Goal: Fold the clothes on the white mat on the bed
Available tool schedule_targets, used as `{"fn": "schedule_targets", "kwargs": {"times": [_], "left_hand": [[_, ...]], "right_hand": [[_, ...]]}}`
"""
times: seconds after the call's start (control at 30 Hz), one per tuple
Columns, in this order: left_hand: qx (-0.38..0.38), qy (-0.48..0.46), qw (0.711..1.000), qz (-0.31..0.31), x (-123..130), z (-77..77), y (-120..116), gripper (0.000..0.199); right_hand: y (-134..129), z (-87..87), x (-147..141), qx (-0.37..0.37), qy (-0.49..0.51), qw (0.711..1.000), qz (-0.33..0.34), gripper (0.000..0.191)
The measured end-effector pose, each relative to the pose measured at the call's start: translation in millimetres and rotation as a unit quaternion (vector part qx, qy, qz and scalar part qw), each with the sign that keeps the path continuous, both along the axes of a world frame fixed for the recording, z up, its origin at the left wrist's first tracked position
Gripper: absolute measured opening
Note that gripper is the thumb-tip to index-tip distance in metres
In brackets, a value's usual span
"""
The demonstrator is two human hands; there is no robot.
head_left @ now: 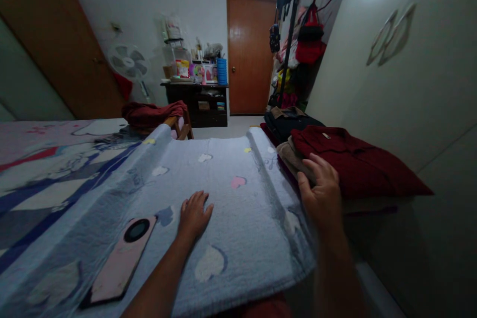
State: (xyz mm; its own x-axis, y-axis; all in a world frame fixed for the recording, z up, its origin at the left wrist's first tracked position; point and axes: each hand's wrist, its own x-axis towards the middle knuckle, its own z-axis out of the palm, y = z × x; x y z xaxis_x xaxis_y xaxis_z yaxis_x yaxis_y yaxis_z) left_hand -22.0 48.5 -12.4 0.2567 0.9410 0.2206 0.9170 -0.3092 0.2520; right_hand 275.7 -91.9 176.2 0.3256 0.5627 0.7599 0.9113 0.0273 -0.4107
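Note:
My left hand (194, 213) lies flat on a pale blue cloth (246, 228) printed with hearts, its fingers a little apart and nothing in it. To its left a pink phone (121, 263) rests face down, its round dark camera ring upward. My right hand (321, 184) is raised at the cloth's right edge, fingers apart and holding nothing visible. Just behind it are a folded beige garment (292, 158) and a dark red garment (346, 159) on a stack; whether the fingertips touch them I cannot tell.
A dark folded garment (290, 120) tops the back of the stack. Along the right stands a pale wardrobe (417, 84). Patterned bedding (55, 159) spreads at the left, beside a reddish cloth (152, 113) on a wooden chair. A fan (128, 61) and dark cabinet (197, 104) stand behind.

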Motion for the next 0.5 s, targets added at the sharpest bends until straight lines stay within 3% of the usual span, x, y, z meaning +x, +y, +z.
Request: {"fn": "schedule_targets", "kwargs": {"times": [0.13,0.23,0.37,0.5], "left_hand": [[0.002,-0.001,1.0,-0.001,0,-1.8,1,0.043],[-0.022,-0.004,1.0,0.011,3,2.2,2,0.043],[-0.092,-0.055,0.994,-0.004,22,15.6,1,0.043],[-0.123,-0.181,0.967,-0.131,56,44.5,-9,0.045]], "right_hand": [[-15,-6.3,24,-0.022,-0.01,0.986,-0.166,0.039],[-18,-17.3,39,-0.056,0.011,0.972,-0.228,0.045],[-16,-22.4,54,-0.031,0.033,0.97,-0.241,0.032],[-10,-9.6,61,0.034,0.051,0.977,-0.206,0.025]]}}
